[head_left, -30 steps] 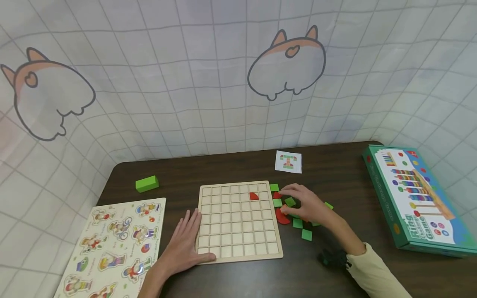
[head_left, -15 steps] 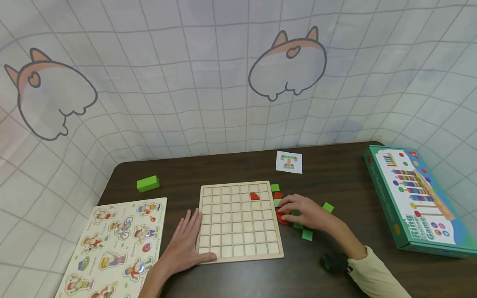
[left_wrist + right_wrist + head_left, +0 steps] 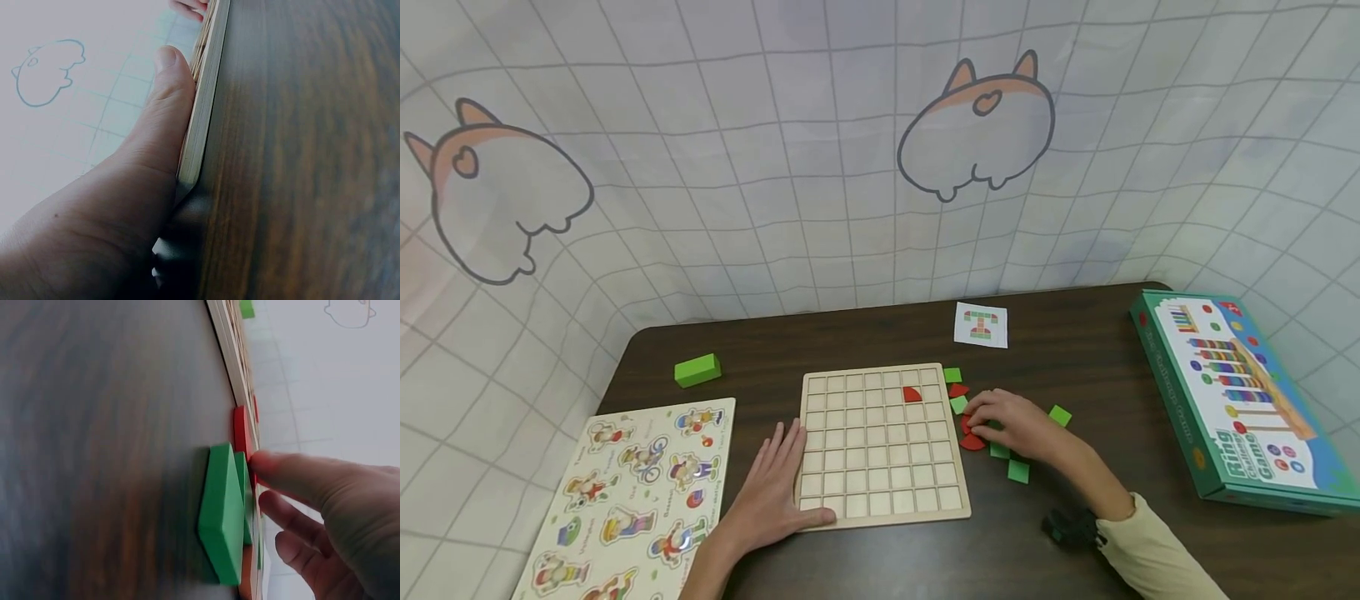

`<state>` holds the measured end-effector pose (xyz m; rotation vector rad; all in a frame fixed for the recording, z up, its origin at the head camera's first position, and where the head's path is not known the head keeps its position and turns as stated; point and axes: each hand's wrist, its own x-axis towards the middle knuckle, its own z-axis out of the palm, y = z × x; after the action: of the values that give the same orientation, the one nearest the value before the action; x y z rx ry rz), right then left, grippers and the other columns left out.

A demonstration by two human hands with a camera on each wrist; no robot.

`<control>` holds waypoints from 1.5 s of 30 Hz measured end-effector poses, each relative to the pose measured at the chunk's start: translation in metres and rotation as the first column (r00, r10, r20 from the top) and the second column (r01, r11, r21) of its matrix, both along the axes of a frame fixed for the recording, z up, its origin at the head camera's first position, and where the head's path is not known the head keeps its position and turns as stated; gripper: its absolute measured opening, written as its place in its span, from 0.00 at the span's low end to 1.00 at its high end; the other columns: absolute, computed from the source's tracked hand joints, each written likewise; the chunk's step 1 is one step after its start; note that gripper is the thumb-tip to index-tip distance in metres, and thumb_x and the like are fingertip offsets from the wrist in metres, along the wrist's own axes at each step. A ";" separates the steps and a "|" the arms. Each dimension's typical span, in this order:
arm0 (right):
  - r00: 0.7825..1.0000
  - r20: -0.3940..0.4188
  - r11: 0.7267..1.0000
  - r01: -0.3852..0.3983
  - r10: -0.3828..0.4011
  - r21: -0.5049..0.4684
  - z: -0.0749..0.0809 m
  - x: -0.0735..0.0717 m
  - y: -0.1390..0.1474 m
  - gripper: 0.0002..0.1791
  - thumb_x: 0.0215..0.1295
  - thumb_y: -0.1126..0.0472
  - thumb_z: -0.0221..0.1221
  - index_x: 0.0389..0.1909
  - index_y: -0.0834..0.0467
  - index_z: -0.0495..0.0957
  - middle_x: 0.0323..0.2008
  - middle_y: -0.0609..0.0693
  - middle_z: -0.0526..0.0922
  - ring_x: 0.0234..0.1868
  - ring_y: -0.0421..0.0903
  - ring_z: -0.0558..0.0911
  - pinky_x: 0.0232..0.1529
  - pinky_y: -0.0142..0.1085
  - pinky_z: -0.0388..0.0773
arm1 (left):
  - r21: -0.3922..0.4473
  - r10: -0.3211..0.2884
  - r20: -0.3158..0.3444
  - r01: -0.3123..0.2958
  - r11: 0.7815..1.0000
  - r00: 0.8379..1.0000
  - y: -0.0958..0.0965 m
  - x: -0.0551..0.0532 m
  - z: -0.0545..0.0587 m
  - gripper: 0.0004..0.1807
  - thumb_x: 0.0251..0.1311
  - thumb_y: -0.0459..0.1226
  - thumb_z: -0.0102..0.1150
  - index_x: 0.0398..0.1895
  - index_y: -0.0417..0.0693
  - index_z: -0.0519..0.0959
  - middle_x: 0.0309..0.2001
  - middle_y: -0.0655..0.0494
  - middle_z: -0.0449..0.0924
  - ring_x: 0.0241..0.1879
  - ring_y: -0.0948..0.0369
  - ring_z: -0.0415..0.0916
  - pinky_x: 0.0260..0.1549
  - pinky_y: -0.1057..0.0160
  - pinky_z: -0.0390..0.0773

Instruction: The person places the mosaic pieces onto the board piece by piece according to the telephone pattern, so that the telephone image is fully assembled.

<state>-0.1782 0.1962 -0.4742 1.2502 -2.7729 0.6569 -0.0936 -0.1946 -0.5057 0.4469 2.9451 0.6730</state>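
Note:
My left hand [image 3: 771, 487] lies flat at the lower left corner of a wooden grid board [image 3: 882, 446], its thumb [image 3: 167, 75] resting along the near rim. One red quarter-circle tile [image 3: 912, 394] sits in a cell near the board's upper right. Beyond the board's right edge, my right hand [image 3: 1018, 423] bends low over a cluster of small tiles. Its thumb [image 3: 275, 465] touches a red tile [image 3: 242, 432], with the forefinger close by; I cannot tell whether they pinch it. Green tiles [image 3: 222, 515] and an orange tile [image 3: 247, 572] lie beside the thumb, others partly hidden under the hand.
A card with a T pattern [image 3: 981, 325] lies behind the tiles. A green block [image 3: 697, 370] and a picture puzzle board [image 3: 632, 500] are at left, a boxed ring game [image 3: 1243, 400] at right. A black object [image 3: 1070, 529] is by the right sleeve.
My right hand has lowered onto the tiles, its thumb and fingers closer together. The red and pale green tiles beside the board have shifted slightly. My left hand stays put.

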 end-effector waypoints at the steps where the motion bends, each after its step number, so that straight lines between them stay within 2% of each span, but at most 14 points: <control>1: 1.000 0.002 1.000 0.008 -0.008 0.005 0.001 0.000 -0.001 0.04 0.59 0.62 0.66 0.35 0.55 0.86 0.45 0.50 0.83 0.45 0.47 0.80 0.44 0.39 0.81 | 0.002 0.001 0.000 -0.001 1.000 1.000 0.000 0.000 0.000 0.70 0.38 0.72 0.64 0.77 0.40 0.46 0.79 0.46 0.40 0.78 0.43 0.38 0.73 0.40 0.45; 11: 0.998 -0.009 0.997 0.059 -0.058 0.056 0.007 0.007 -0.009 0.04 0.56 0.65 0.68 0.32 0.54 0.84 0.43 0.49 0.82 0.44 0.45 0.78 0.41 0.36 0.82 | -0.013 0.013 0.006 -0.013 1.000 1.000 -0.002 0.001 -0.001 0.71 0.38 0.73 0.62 0.77 0.42 0.45 0.79 0.48 0.39 0.78 0.45 0.37 0.73 0.41 0.45; 22: 0.999 0.020 0.997 0.040 -0.041 0.068 0.005 0.005 -0.005 0.04 0.57 0.63 0.68 0.33 0.52 0.84 0.45 0.49 0.83 0.45 0.45 0.78 0.42 0.36 0.81 | -0.008 0.012 0.011 -0.012 1.000 1.000 -0.002 0.002 0.000 0.70 0.38 0.73 0.62 0.77 0.41 0.45 0.79 0.48 0.38 0.78 0.45 0.36 0.73 0.41 0.44; 26: 0.998 -0.057 1.000 0.000 0.002 0.030 0.001 0.000 -0.002 0.04 0.56 0.62 0.68 0.34 0.52 0.85 0.42 0.48 0.83 0.43 0.43 0.78 0.40 0.33 0.81 | -0.013 0.014 0.018 -0.014 1.000 1.000 -0.002 0.002 -0.001 0.71 0.38 0.73 0.62 0.77 0.41 0.44 0.79 0.48 0.38 0.78 0.45 0.36 0.73 0.40 0.44; 29: 0.990 -0.139 0.999 -0.022 0.015 -0.046 0.000 -0.003 0.000 0.06 0.55 0.62 0.69 0.34 0.53 0.85 0.40 0.47 0.83 0.40 0.42 0.77 0.36 0.31 0.79 | -0.012 0.013 0.020 -0.013 1.000 1.000 -0.002 0.002 -0.001 0.70 0.39 0.73 0.61 0.77 0.41 0.45 0.79 0.48 0.38 0.78 0.44 0.36 0.73 0.40 0.45; 31: 0.987 -0.160 0.995 -0.021 0.005 -0.097 0.003 -0.005 -0.001 0.07 0.54 0.62 0.70 0.35 0.53 0.85 0.40 0.46 0.84 0.39 0.41 0.77 0.34 0.30 0.79 | -0.011 0.012 0.018 -0.012 1.000 1.000 -0.002 0.002 -0.001 0.70 0.39 0.73 0.61 0.77 0.41 0.45 0.79 0.48 0.38 0.78 0.44 0.36 0.73 0.40 0.44; 34: 0.990 -0.142 0.992 -0.007 -0.011 -0.122 0.009 -0.006 -0.010 0.09 0.54 0.61 0.69 0.37 0.53 0.85 0.40 0.46 0.84 0.40 0.42 0.78 0.37 0.33 0.80 | -0.009 0.011 0.012 -0.011 1.000 1.000 -0.002 0.001 0.000 0.70 0.39 0.73 0.62 0.77 0.41 0.45 0.79 0.48 0.39 0.78 0.44 0.36 0.73 0.40 0.44; 39: 0.998 -0.061 0.994 -0.008 0.001 -0.112 0.021 -0.010 -0.039 0.09 0.58 0.59 0.67 0.40 0.52 0.85 0.43 0.47 0.84 0.45 0.45 0.80 0.43 0.38 0.82 | -0.008 0.009 0.004 -0.009 1.000 1.000 -0.002 0.000 0.000 0.70 0.38 0.73 0.62 0.77 0.41 0.45 0.79 0.48 0.39 0.78 0.45 0.37 0.73 0.41 0.45; 45: 0.999 0.023 0.991 -0.040 0.043 -0.125 0.027 -0.021 -0.076 0.07 0.60 0.57 0.66 0.40 0.51 0.85 0.43 0.46 0.83 0.45 0.44 0.80 0.42 0.36 0.81 | 0.002 0.004 0.018 -0.005 1.000 1.000 0.000 -0.001 -0.001 0.71 0.39 0.74 0.61 0.77 0.41 0.44 0.79 0.49 0.38 0.78 0.45 0.36 0.73 0.41 0.45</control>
<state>-0.1990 0.1205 -0.4475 1.2864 -2.6848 0.8400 -0.0944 -0.1946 -0.5068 0.4323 2.9302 0.6765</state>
